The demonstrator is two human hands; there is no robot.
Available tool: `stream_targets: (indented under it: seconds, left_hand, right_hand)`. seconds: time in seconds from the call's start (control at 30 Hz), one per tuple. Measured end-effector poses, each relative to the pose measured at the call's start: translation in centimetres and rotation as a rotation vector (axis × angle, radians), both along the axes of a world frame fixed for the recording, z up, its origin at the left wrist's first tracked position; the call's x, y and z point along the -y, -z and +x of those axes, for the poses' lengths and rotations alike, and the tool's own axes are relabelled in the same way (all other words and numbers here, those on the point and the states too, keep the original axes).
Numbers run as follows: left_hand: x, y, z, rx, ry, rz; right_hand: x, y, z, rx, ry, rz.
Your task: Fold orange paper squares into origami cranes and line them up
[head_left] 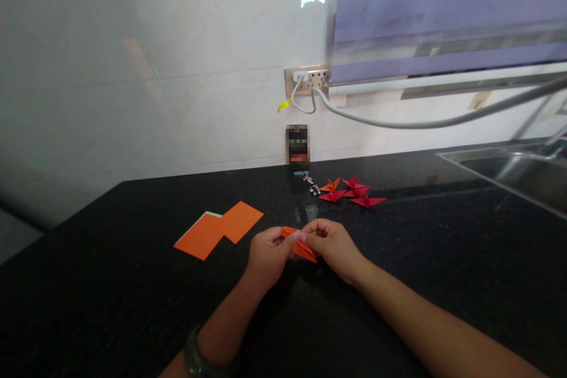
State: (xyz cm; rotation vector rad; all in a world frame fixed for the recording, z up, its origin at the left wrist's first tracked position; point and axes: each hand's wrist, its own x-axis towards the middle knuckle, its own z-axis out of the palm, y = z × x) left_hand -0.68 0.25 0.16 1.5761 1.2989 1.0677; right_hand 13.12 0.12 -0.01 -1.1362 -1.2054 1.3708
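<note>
A piece of folded orange origami paper (305,251) is pinched between both hands, low over the dark counter. My left hand (270,251) grips its left side, thumb on top, and the fingers behind are partly hidden. From the right, my right hand (332,245) closes thumb and fingers on the paper's upper edge, close to the left thumb. To the left lie square sheets of orange paper (201,236), overlapping, with a pale green edge showing. Beyond my hands sit several folded red paper cranes (367,202) and one orange paper crane (330,185).
A phone-like device (298,147), blurred out, leans on the wall with a beaded strap (313,189) before it. A socket (308,80) holds a white plug, and a grey cable (398,124) runs right. A metal sink (509,168) is set into the black counter (110,295) at right.
</note>
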Motion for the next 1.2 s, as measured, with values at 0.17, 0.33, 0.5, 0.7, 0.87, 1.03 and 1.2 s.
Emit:
stream_targets:
  seconds: [0.17, 0.33, 0.5, 0.7, 0.87, 1.03, 1.2]
  left_hand:
    - [-0.02, 0.04, -0.16, -0.095, -0.12, 0.109]
    - [-0.14, 0.53, -0.38, -0.187, -0.143, 0.189]
    - [-0.05, 0.6, -0.34, -0.237, -0.14, 0.243]
    - [-0.2, 0.49, -0.48, -0.296, -0.202, 0.307]
    - [-0.2, 0.28, -0.59, -0.338, -0.216, 0.337]
    - [0.12, 0.24, -0.37, -0.331, -0.132, 0.376]
    - [0.12, 0.33, -0.32, -0.35, -0.113, 0.383]
  right_hand:
    - [-0.2, 0.28, 0.07, 0.0, -0.017, -0.066]
    - [-0.23, 0.41, 0.19, 0.032, -0.081, -0.123]
    - [-0.14, 0.12, 0.33, 0.067, -0.118, -0.137]
    - [-0.25, 0.19, 0.25, 0.155, -0.06, -0.164]
    - [-0.25, 0.29, 0.16, 0.133, -0.078, -0.164]
    - [-0.08, 0.34, 0.25, 0.198, -0.16, -0.11]
    - [0.18, -0.13, 0.13, 0.232, -0.183, -0.139]
